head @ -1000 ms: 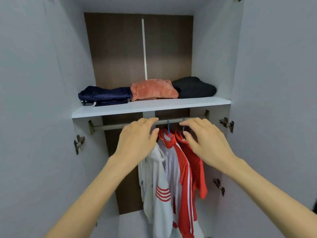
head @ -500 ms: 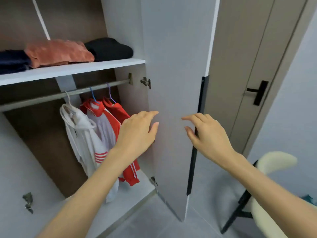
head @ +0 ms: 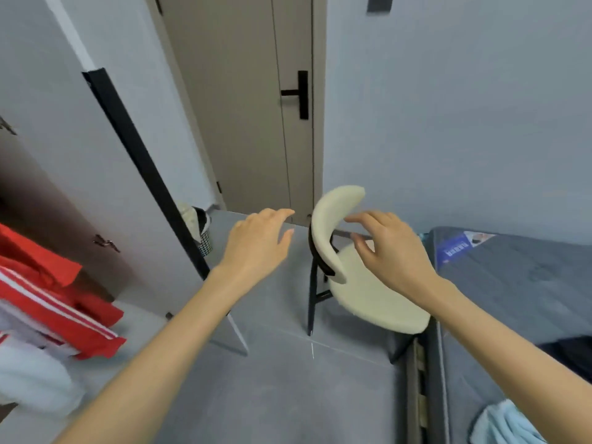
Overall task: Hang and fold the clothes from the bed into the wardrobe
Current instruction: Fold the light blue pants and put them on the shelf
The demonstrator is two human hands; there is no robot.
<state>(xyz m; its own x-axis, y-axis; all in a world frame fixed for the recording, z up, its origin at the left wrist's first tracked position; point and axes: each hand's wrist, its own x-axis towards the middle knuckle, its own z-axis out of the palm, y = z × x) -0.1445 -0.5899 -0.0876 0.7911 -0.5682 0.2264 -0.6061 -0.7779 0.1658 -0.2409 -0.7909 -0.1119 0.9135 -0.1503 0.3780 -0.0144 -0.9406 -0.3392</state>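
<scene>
Two large things frame the view: the bed (head: 519,293), a bare grey mattress running along the right side, and the wardrobe at the far left, its open door (head: 96,161) swung out toward the room. Between them, far back, stands a closed room door (head: 243,107) with a black handle. A cream chair (head: 371,296) on thin black legs sits just beside the bed's left edge.

Inside the wardrobe, red jackets with white stripes (head: 57,302) hang at the left, and a white garment (head: 28,376) hangs below and nearer. On the bed two pieces remain in view: a dark garment (head: 573,350) at the right edge and a light blue garment (head: 506,424) at the near right corner. Both are cut off by the frame, so their long axes cannot be told.

The left hand (head: 256,245) is held out over the floor with its fingers loosely spread, gripping nothing. The right hand (head: 394,254) is likewise spread and bare, passing in front of the chair's back; whether it touches the chair is unclear.

The clothes lie right of and nearer than both hands, so the right hand is the closer one. The next step looks like a reach down and rightward to the bed.
</scene>
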